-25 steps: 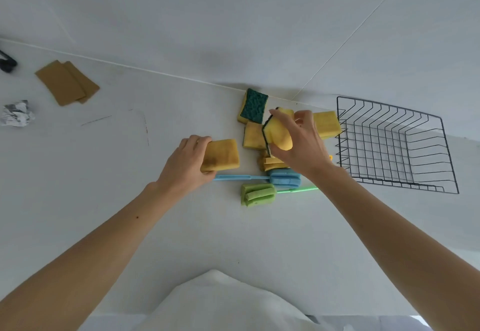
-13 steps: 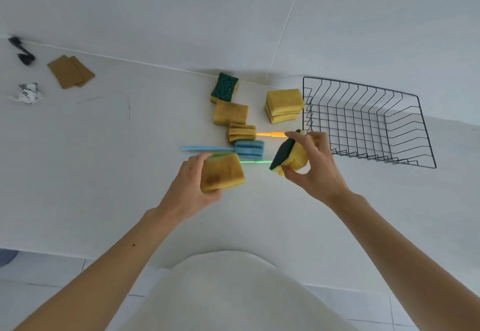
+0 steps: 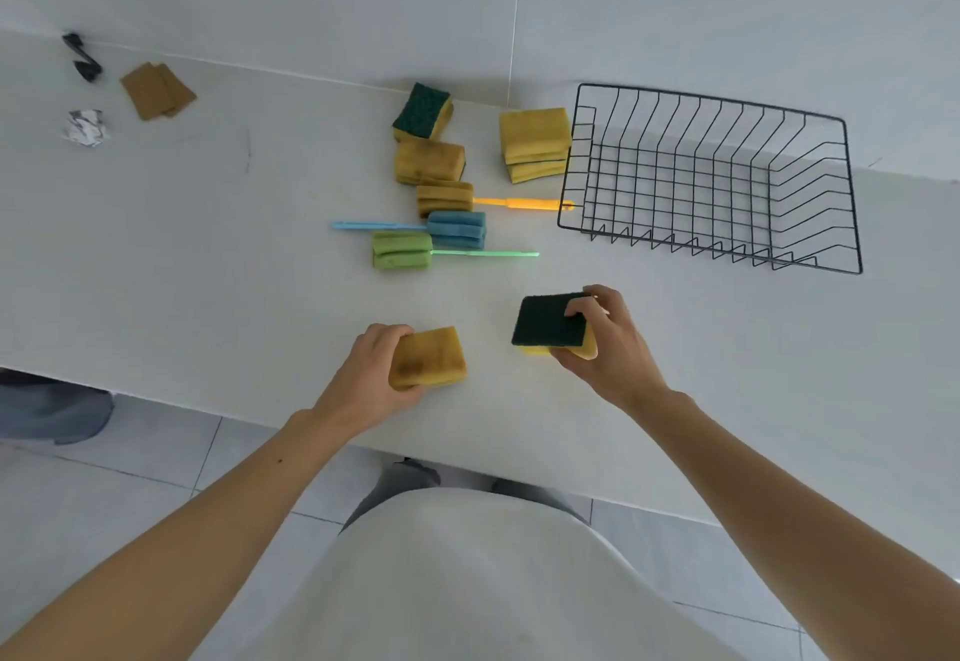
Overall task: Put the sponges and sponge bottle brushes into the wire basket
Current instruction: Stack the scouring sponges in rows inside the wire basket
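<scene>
- My hands have pulled back from the pile toward the near edge of the surface (image 3: 218, 255) — left hand (image 3: 363, 380) gripping a stained sponge (image 3: 428, 356), right hand (image 3: 605, 335) gripping a green-topped sponge (image 3: 553, 322).
- That makes 2 sponges lifted, neither delivered.
- The basket (image 3: 717, 177) holds nothing — 3 brushes (image 3: 452, 229) and the other sponges (image 3: 535, 141) lie beside it.
</scene>
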